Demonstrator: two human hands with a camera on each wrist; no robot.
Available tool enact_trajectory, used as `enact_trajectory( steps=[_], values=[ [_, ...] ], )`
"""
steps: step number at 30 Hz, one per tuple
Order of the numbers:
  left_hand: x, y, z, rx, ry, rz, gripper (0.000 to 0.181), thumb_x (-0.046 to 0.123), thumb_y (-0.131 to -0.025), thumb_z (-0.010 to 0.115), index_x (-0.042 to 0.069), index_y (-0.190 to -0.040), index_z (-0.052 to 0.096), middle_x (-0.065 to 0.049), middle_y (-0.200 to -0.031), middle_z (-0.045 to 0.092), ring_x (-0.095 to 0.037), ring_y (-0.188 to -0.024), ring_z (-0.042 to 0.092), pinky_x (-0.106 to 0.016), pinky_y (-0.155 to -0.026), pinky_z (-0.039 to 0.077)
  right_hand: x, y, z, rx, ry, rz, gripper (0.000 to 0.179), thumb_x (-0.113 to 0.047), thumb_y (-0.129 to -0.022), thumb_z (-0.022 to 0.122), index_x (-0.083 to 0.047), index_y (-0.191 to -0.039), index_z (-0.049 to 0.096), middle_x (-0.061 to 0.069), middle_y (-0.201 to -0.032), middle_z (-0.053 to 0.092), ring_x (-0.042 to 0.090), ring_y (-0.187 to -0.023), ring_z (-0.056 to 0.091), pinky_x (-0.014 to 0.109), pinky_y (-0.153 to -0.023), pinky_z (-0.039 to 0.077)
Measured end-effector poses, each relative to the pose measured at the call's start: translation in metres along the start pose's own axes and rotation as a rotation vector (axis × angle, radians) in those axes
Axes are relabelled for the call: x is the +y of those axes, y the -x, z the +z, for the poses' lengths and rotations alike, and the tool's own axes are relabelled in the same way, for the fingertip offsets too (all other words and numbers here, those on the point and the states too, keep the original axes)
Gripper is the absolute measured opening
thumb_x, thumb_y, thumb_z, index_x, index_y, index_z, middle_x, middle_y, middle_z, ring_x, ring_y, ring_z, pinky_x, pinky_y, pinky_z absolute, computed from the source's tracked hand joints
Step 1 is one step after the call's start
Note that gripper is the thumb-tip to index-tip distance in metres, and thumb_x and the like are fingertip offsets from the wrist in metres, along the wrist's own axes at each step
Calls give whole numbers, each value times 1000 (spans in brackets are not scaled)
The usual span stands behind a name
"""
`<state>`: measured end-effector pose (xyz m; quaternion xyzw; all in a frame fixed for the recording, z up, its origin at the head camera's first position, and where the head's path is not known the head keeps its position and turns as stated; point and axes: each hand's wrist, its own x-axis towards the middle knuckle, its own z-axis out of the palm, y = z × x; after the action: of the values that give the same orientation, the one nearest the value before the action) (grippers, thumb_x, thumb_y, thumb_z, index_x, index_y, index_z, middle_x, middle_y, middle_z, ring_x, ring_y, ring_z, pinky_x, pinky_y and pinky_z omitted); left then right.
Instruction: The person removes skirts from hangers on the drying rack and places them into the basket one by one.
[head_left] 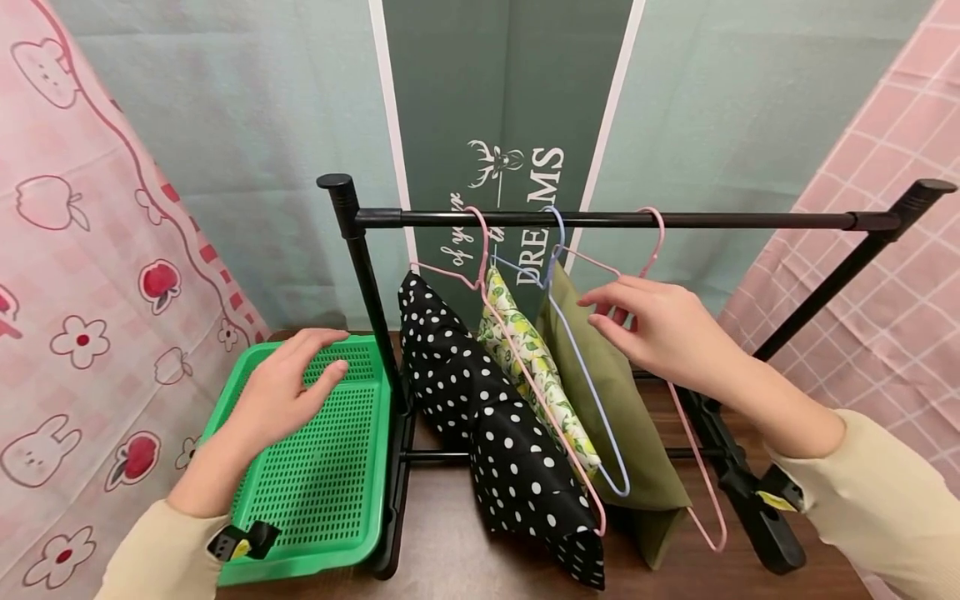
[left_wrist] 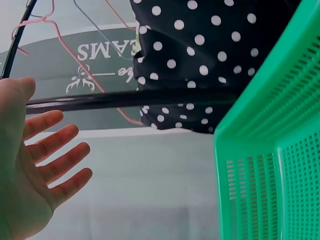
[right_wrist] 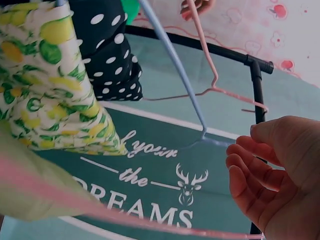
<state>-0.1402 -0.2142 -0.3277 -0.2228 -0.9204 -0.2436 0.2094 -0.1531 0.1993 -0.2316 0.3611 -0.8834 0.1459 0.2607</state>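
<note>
My left hand [head_left: 281,392] hovers over the green basket [head_left: 318,467], fingers loosely extended, holding nothing. My right hand [head_left: 660,329] is in the air beside the olive green cloth piece [head_left: 600,367], its fingers softly bent with nothing between them. That olive piece hangs from a pink hanger [head_left: 697,450] at the right. A lemon-print cloth piece [head_left: 528,342] hangs in the middle on a blue hanger [head_left: 585,367]. Leftmost is a black polka-dot cloth piece [head_left: 480,400] on another pink hanger [head_left: 540,383]. In the right wrist view, the right hand [right_wrist: 275,175] appears apart from the hangers.
A black garment rack [head_left: 750,220] holds the hangers above a brown wooden table [head_left: 442,533]. Its left post [head_left: 371,292] stands beside the basket. Patterned pink curtains [head_left: 112,292] border the left, and a pink grid cloth [head_left: 862,225] borders the right.
</note>
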Motion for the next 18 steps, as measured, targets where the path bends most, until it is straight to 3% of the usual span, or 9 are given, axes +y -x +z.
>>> enact_trajectory(
  steps=[10, 18],
  values=[
    [5, -4, 21, 18, 94, -27, 32, 24, -93, 55, 13, -123, 56, -5, -118, 57, -24, -103, 57, -47, -78, 46, -11, -24, 11, -59, -98, 37, 17, -11, -86, 63, -11, -102, 69, -1, -88, 69, 9, -72, 65, 29, -60, 52],
    [10, -6, 43, 30, 150, -34, 31, 25, -93, 55, 13, -121, 58, -3, -113, 59, -19, -98, 57, -31, -61, 43, -29, -44, 25, -159, -130, 113, 22, -17, -88, 60, -11, -108, 66, 0, -93, 71, 9, -76, 67, 30, -65, 52]
  ],
)
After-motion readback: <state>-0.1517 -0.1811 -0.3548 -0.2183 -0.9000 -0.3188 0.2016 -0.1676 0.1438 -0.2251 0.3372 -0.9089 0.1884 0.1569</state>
